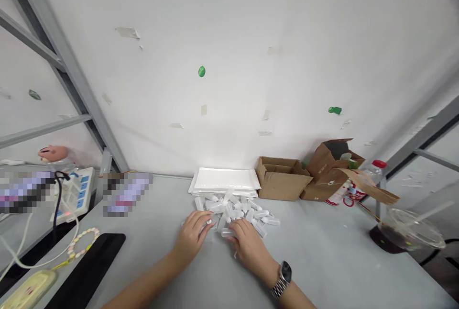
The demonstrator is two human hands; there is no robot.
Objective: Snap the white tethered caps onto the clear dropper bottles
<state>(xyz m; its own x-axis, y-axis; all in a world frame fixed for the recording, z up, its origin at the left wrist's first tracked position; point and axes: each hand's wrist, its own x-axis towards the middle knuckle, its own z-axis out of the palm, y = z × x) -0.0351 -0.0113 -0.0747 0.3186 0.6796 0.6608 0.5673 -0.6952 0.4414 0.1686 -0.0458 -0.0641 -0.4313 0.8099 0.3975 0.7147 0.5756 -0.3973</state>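
Numerous clear plastic tubes (234, 207) lie piled on the grey tabletop (308, 256) in front of stacked white trays (226, 178). The left hand (191, 232) pinches a small white cap (209, 222); the right hand (249, 244) grips one tube (226, 233) at the pile's near edge.

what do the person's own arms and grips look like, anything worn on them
The left forearm and right forearm are bare, with no sleeves in view. Neither the left grip nor the right grip wears a glove. The right wrist has a watch with a dark face and a silver-coloured metal link band; nothing worn shows at the left wrist.
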